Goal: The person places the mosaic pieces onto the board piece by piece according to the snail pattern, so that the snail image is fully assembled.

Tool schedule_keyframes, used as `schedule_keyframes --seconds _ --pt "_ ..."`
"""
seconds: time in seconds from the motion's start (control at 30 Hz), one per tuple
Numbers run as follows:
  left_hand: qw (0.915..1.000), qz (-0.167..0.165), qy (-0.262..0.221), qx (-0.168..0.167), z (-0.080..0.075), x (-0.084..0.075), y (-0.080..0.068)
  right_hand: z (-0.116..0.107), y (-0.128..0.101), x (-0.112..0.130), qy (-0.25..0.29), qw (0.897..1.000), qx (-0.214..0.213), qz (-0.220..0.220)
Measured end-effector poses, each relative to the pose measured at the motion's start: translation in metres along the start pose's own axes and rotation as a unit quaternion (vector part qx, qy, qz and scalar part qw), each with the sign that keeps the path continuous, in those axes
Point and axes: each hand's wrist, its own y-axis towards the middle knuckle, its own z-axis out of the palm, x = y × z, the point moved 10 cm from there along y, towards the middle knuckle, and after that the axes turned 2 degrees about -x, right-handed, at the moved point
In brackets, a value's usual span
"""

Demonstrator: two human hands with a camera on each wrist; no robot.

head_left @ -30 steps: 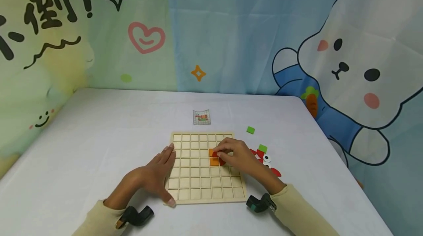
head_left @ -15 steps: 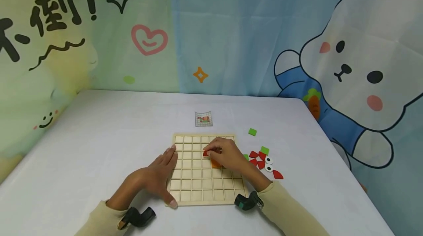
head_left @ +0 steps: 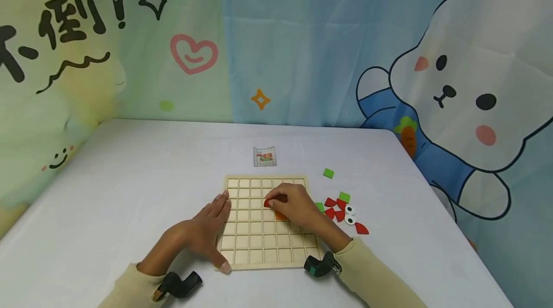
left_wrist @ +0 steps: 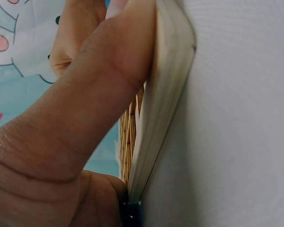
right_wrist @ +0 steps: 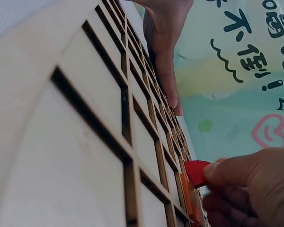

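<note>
White cloth covers the table (head_left: 129, 178), with a cartoon rabbit curtain (head_left: 453, 82) behind. My left hand (head_left: 203, 233) lies flat with straight fingers against the wooden grid board's (head_left: 259, 245) left edge, thumb at its near corner. My right hand (head_left: 294, 207) pinches a red piece (head_left: 269, 202) over the board — just beside an orange tile (head_left: 281, 215). Loose pieces (head_left: 343, 209) lie right of the board.

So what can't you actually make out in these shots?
- Orange piece, head view: mostly hidden under the right hand.
- Small pattern card, head view: its picture is too small to read.
- Wooden grid board, left wrist view: only its edge shows; the left hand fills the frame.
- Red piece, right wrist view: fingers cover its far end.
</note>
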Motion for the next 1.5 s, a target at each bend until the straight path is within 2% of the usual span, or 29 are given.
schedule_keyframes --seconds 0.4,0.8,1.03,1.33,1.5 --pt "1.0 -0.005 0.006 -0.004 0.0 0.0013 0.001 -0.003 -0.0004 -0.0019 -0.063 0.998 0.003 0.009" --pt "1.0 0.008 0.002 -0.003 -0.0009 -0.0008 -0.0011 0.0029 -0.0017 -0.0002 -0.115 0.992 0.042 -0.016" --pt "0.9999 0.002 0.011 0.0 0.0007 0.0008 0.0007 0.005 -0.0012 -0.0008 -0.11 0.992 0.058 -0.02" --pt "0.9999 0.011 -0.001 -0.001 -0.0019 -0.0023 -0.0023 0.0038 -0.0013 -0.0005 -0.123 0.99 0.06 -0.033" --pt "0.9999 0.011 -0.001 0.001 -0.0025 -0.0038 -0.003 0.001 -0.0007 0.0001 -0.101 0.992 0.066 -0.026"
